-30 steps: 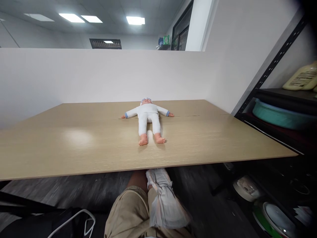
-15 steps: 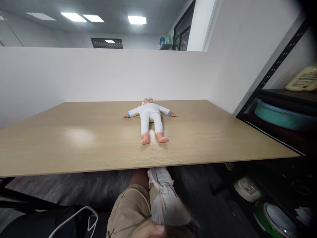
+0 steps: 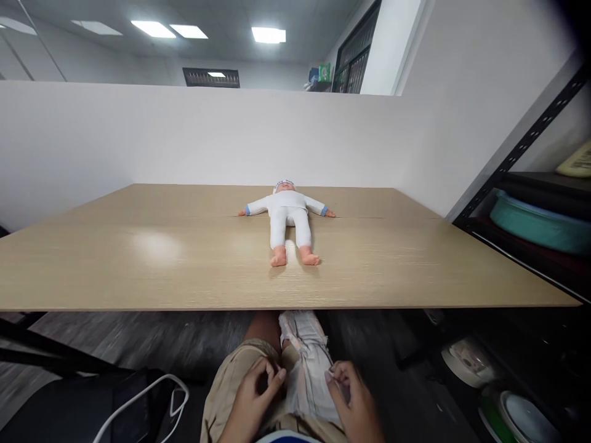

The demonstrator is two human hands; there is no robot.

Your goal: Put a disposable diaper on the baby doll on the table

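- Left hand (image 3: pixel 252 400): newly in view at the bottom edge; absent a second ago, only a fingertip showing half a second ago. Fingers (image 3: pixel 272 373) curled narrow, tips pinching the left edge of the diaper (image 3: pixel 307 375).
- Right hand (image 3: pixel 353 400): also newly arrived. Fingertips (image 3: pixel 331 376) closed narrow on the right edge of the same diaper, opposite the left fingers.
- Diaper: white, crumpled, lying along the lap between the two sets of fingertips, gripped from both sides; earlier resting untouched on the thigh. Judged: now taken in hand, not yet lifted toward the table.
- Shorts (image 3: pixel 233 384): tan, directly under the left fingers and the diaper.
- White cable (image 3: pixel 152 397): loop on a dark bag, well to the left of the left fingers.
- Table (image 3: pixel 138 277): pale wood, near edge above and beyond both hands; untouched.
- Doll (image 3: pixel 287 218): baby figure in white suit and cap, on its back, arms spread, feet toward the fingers; well beyond them, straight ahead on the table. Position on the table unchanged.
- Shelf unit (image 3: pixel 530 246): dark metal, far right of the right fingers; teal basin (image 3: pixel 538 221) on it, dishes lower down.
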